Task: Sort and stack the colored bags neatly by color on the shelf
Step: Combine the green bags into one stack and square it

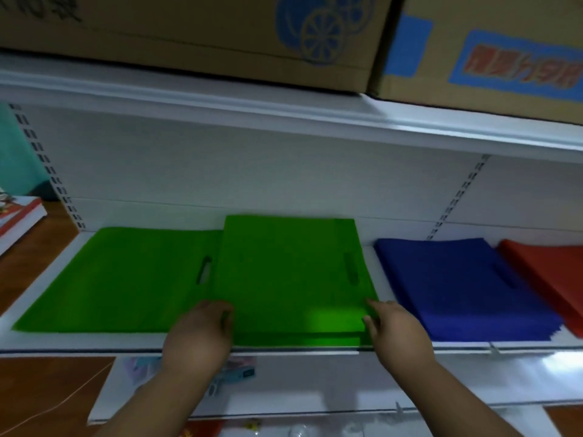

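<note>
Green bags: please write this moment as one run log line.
left hand: grips green stack | right hand: on its edge | blue bags, red bags: sorted

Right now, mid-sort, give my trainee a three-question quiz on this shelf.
1. True or false: the blue bags lie between the green stack and the red bags.
2. Which bags do the left hand and right hand touch? A green stack, B blue, C red.
3. Fill in: the cardboard boxes sit on the shelf ___ the bags.

Key: 1 true; 2 A; 3 above.
</note>
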Demonstrator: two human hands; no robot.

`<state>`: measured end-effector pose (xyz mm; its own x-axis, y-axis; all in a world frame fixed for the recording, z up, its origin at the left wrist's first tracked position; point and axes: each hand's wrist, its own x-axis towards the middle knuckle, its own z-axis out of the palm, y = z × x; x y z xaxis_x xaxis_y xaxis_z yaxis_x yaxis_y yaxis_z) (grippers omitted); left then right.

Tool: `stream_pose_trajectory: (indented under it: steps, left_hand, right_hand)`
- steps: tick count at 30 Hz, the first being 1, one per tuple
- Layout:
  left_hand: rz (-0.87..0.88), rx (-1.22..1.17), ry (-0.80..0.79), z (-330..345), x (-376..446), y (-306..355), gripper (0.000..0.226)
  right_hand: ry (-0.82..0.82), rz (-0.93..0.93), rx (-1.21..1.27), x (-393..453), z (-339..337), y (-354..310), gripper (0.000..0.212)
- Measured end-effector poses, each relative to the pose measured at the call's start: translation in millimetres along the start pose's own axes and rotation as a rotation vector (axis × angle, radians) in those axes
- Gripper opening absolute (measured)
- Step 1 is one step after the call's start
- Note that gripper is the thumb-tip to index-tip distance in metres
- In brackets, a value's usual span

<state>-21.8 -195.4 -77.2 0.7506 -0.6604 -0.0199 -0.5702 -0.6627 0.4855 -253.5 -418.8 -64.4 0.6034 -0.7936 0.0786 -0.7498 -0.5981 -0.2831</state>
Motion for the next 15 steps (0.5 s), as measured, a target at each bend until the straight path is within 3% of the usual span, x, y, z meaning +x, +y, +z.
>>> stream_pose_trajectory:
  steps: [6, 11, 15]
  left_hand:
    - [-0.028, 0.184, -0.068, 29.0, 2.7, 34.9, 0.025]
    - [-0.09, 0.247, -0.121, 34.2, 6.4, 50.1, 0.025]
    - [-0.133, 0.221, -0.142, 32.9, 7.5, 60.6, 0.023]
  right_hand:
    - [-0.149, 0.002, -0.071, 16.5, 1.1, 40.4, 0.029]
    - [-0.22, 0.026, -0.151, 22.2, 5.4, 42.6, 0.005]
    - [-0.217, 0.012, -0.127, 27.4, -1.6, 33.7, 0.013]
